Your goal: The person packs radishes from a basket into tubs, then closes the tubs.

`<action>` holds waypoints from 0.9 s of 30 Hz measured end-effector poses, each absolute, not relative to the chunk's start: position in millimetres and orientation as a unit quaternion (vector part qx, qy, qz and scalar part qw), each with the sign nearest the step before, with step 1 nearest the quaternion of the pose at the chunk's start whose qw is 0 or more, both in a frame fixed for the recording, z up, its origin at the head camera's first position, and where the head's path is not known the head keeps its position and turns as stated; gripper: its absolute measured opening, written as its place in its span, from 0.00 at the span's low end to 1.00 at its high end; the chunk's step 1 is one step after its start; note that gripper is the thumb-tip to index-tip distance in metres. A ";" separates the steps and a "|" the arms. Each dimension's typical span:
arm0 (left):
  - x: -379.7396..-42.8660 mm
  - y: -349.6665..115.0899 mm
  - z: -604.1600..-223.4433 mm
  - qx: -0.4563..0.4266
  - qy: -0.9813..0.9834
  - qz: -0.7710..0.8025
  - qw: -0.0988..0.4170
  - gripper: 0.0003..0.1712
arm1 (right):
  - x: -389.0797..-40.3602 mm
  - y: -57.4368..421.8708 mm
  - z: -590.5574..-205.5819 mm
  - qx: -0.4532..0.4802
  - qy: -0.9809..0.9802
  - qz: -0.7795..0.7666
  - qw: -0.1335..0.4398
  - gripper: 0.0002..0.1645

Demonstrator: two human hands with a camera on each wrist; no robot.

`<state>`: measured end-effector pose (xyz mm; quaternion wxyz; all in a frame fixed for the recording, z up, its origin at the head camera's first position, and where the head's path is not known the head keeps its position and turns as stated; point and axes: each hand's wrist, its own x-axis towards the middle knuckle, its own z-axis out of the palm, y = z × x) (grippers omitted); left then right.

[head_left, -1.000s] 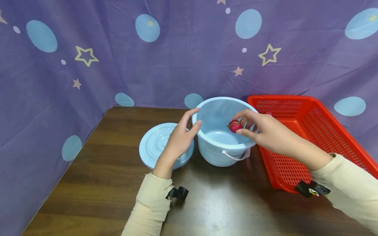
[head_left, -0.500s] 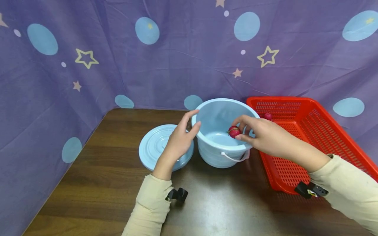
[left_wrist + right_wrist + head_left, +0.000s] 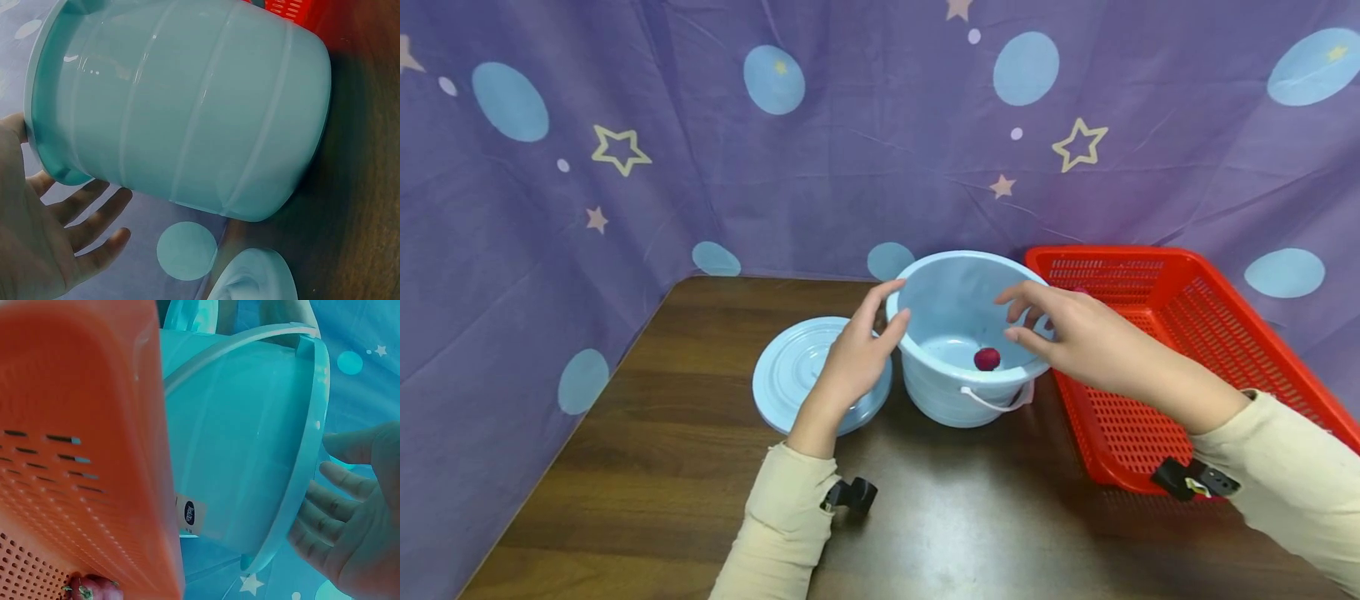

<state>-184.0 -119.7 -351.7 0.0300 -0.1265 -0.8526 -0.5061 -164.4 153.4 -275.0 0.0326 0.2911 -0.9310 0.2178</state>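
The desk's (image 3: pixel 647 433) near edge ran off the head view's bottom; its far right corner was hidden behind the red basket (image 3: pixel 1225 342), itself cut at that view's right side. Basket wall was blurred in the right wrist view, where two red pieces (image 3: pixel 84 589) got clipped by the bottom. Label (image 3: pixel 190 513) on the bucket (image 3: pixel 936 396) was part hidden by the basket, print too small to read. Red round item (image 3: pixel 987 359) inside the bucket was too blurred to name. Left grip (image 3: pixel 857 354) covered part of the lid (image 3: pixel 797 367); right grip (image 3: pixel 1067 333) covered some bucket rim, contact couldn't be told. Both sleeves (image 3: pixel 775 533) were cut off.
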 end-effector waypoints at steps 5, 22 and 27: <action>-183.0 -118.9 -352.2 -0.127 -0.855 -0.502 0.030 0.27 | -164.2 157.7 -273.6 0.287 -0.933 0.214 0.040 0.20; -184.2 -118.7 -355.1 -0.121 -0.859 -0.495 0.036 0.26 | -176.4 183.8 -267.6 0.244 -0.934 0.251 0.074 0.23; -184.8 -118.6 -354.3 -0.119 -0.859 -0.497 0.040 0.26 | -184.3 193.1 -268.5 0.240 -0.924 0.281 0.094 0.19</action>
